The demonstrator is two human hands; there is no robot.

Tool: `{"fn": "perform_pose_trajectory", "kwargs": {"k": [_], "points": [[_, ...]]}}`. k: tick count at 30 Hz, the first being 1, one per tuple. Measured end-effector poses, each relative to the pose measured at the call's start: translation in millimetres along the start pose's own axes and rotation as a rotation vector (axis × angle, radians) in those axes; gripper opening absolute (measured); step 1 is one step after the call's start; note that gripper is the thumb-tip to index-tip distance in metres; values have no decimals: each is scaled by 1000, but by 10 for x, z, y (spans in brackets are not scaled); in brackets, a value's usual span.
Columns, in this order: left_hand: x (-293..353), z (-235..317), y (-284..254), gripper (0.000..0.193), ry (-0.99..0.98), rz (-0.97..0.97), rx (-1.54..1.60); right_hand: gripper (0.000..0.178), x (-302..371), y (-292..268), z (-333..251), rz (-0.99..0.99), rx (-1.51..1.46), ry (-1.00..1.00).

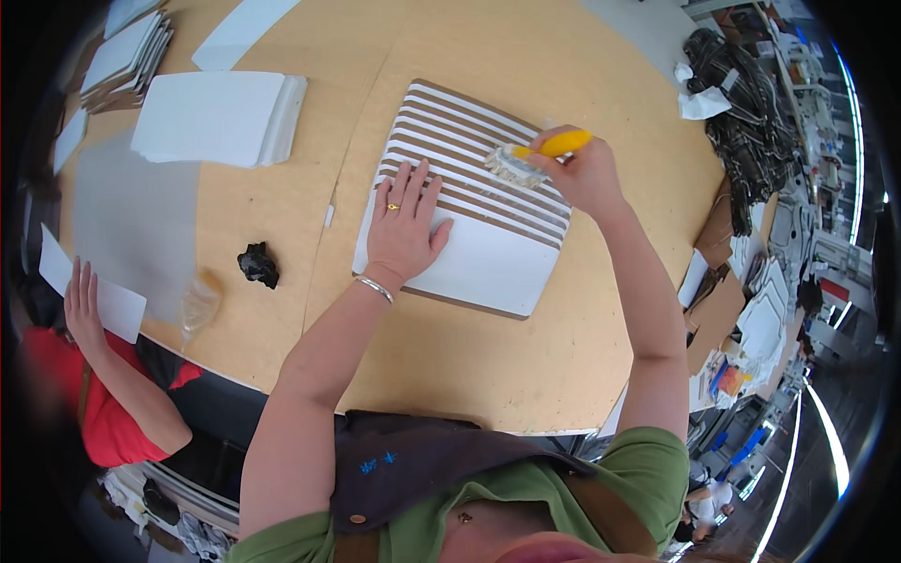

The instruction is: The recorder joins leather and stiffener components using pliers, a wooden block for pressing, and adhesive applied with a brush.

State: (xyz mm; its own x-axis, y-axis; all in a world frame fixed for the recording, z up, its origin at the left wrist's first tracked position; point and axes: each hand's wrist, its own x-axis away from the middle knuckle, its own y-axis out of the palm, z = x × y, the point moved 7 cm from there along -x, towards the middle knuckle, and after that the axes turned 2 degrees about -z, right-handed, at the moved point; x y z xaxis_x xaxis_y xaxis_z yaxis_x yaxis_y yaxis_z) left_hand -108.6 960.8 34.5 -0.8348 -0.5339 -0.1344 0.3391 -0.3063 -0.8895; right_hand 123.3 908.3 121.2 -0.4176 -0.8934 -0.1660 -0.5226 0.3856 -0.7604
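Note:
A fanned stack of rounded-corner boards (488,272) lies in front of me, each overlapping the one behind it. Their exposed edges make white and brown stripes, and the nearest board shows a broad white face. My left hand (404,232) rests flat on the stack's left part with its fingers stretched out. In my right hand (591,178) is a flat brush (566,143) with a yellow handle, gripped near the bristles. Its pale, clotted bristles (514,169) meet the stripes at the stack's right side; whether they press on them is hard to tell.
On the wooden table (441,375) sit a pile of white boards (211,117), crumpled black plastic (257,266) and a clear bag (200,305). At left, another person's hand (84,305) touches a white sheet (117,305). Dark fabric (737,113) and cardboard pieces (718,314) crowd the right edge.

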Motion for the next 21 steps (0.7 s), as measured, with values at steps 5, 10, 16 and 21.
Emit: {"fn": "perform_pose_trajectory", "kwargs": {"k": [5, 10, 16, 21], "points": [[-58, -15, 26, 53, 1, -2, -2, 12, -230, 167, -121, 4, 399, -27], [-51, -14, 15, 54, 6, 1, 2, 10, -92, 333, -52, -89, -84, 245], [-10, -59, -30, 52, -29, 49, 16, 10, -94, 399, -288, -117, 86, 156], [12, -58, 8, 51, -24, 61, 31, 10, -385, 321, -299, -3, 272, 96]]}}
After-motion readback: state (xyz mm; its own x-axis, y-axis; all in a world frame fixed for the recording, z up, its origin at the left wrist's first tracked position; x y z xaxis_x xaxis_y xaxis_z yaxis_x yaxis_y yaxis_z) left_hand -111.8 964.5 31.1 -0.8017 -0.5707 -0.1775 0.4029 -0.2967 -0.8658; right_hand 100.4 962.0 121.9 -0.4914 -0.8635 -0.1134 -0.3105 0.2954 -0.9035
